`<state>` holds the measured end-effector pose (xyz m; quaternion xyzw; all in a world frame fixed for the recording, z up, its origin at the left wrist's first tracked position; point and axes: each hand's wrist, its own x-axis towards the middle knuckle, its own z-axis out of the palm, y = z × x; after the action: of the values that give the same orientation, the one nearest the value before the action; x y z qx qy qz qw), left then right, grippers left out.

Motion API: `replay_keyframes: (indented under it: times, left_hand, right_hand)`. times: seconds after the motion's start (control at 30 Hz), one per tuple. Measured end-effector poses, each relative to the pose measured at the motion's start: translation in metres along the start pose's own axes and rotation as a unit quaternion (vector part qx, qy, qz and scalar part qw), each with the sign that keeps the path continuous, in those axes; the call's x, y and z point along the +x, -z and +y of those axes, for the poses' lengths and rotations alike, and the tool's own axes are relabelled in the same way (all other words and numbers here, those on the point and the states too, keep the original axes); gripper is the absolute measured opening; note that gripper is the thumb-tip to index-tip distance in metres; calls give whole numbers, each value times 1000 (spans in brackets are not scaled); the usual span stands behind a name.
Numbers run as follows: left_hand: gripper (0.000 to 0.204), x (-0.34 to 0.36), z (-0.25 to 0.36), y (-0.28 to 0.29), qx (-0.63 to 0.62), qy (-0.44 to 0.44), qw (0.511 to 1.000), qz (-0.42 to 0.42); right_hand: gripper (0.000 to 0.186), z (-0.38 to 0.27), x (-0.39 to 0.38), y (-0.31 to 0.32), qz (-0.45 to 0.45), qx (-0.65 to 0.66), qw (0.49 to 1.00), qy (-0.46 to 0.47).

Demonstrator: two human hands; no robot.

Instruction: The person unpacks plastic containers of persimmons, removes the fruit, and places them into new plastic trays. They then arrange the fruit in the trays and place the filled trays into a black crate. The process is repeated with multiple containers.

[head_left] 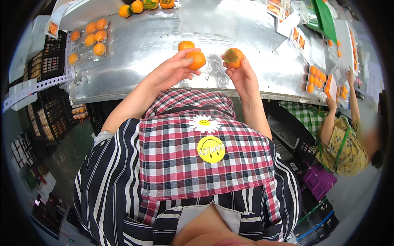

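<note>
Both hands are raised over the near part of a metal table (139, 45), each with an orange persimmon. My left hand (174, 70) has its fingers and thumb closed on a persimmon (197, 60) whose smooth side shows. In my right hand (243, 76) a second persimmon (235, 56) is gripped between thumb and fingers, its green-brown leafy cap turned to the left. The two fruits are apart. Just beyond my left hand another persimmon (186, 45) rests on the table, partly hidden by the held one.
Clear plastic trays of persimmons (99, 36) lie at the left, and loose persimmons (137, 6) line the far edge. Printed cards (298, 39) and a green sheet (325, 20) are at the far right. A co-worker (342, 143) handles packed fruit (316, 78) there. Dark crates (47, 115) stand left.
</note>
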<state>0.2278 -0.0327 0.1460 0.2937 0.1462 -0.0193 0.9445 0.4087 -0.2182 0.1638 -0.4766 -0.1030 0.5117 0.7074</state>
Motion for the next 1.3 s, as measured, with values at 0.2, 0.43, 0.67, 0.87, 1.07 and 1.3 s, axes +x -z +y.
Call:
replay_keyframes:
  times: [0.2, 0.43, 0.67, 0.87, 1.07, 1.3]
  left_hand:
    - [47, -4, -2, 9, -108, -66, 992, 30]
    - [34, -12, 2, 14, -282, -58, 947, 144]
    - [38, -91, 119, 66, -280, -251, 886, 270]
    - [41, -59, 309, 115, -119, -405, 871, 251]
    - [41, 13, 450, 200, -167, -438, 830, 303]
    - [34, 5, 434, 223, 55, -477, 793, 375]
  right_hand:
    - [47, -2, 6, -50, 22, -186, 979, 78]
    - [60, 17, 19, -129, -162, -606, 714, 311]
    - [44, -11, 27, -46, -7, -521, 820, 237]
    - [35, -37, 13, 15, 134, -526, 811, 217]
    - [32, -36, 26, 40, 171, -531, 808, 191]
    - [27, -18, 19, 62, 170, -609, 741, 226]
